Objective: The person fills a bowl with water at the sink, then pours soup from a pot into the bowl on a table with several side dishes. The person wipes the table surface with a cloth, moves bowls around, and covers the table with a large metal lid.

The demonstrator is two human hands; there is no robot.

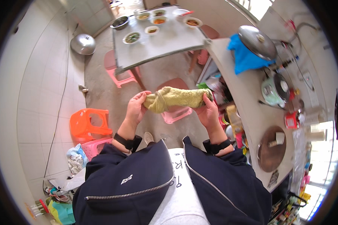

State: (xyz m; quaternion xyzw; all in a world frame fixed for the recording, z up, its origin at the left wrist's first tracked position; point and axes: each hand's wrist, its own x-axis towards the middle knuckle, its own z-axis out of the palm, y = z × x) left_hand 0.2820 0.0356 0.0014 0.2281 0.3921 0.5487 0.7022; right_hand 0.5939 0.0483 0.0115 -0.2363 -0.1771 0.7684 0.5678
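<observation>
A yellow-green terry cloth, bunched into a long roll, stretches between my two hands in front of my body. My left hand pinches its narrower end with thumb and fingers. At the other end, my right hand grips the cloth, with the thumb on top; dark patches show on the fabric there. A band or fold crosses the cloth near my left hand. Beneath the cloth stands a pink stool with a brown seat.
Ahead, a table holds several bowls of food. The counter at right bears a rice cooker, a metal lid and a round board. An orange stool and a metal wok lid are at left.
</observation>
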